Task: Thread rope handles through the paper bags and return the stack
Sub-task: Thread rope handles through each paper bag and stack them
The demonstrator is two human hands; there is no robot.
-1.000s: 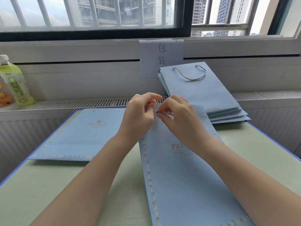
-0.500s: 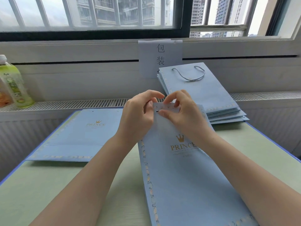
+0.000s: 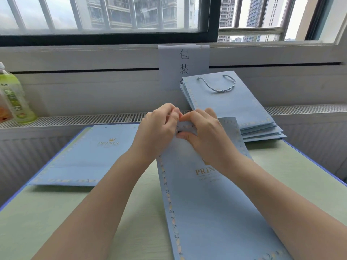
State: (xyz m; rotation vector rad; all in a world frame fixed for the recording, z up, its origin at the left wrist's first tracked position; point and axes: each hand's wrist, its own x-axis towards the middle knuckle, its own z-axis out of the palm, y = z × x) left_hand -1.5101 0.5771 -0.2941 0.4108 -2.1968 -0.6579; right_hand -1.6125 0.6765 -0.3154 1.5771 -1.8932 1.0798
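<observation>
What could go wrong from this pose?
1. Both hands, left hand and right hand, pinch the top edge of the bag; the thin paper could crease or tear near the hole.
2. The finished stack leans tilted against the wall, half on the ledge; it may slide.
3. Fingers hide the hole, so threading is partly blind.
</observation>
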